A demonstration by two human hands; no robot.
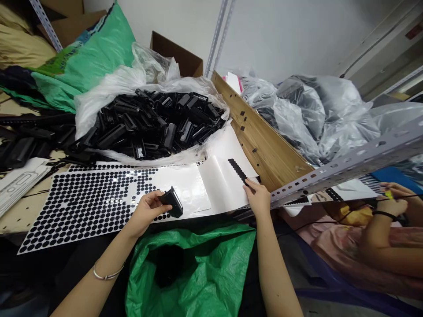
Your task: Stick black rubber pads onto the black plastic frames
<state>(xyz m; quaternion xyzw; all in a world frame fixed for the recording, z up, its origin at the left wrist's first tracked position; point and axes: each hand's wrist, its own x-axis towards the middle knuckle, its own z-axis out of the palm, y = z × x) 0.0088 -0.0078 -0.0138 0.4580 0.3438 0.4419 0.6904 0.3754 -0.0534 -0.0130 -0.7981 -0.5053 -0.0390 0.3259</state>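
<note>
Pale wall [280, 35] behind perforated post [216, 39]

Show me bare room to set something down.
Free: the blank white patch between dots and curled paper, with the left hand and its case at its near left. Crowded: the plastic bag, heaped with black parts.

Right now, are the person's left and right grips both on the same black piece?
No: the left grip holds a boxy black piece, while the right grip touches a separate scalloped black strip.
</note>
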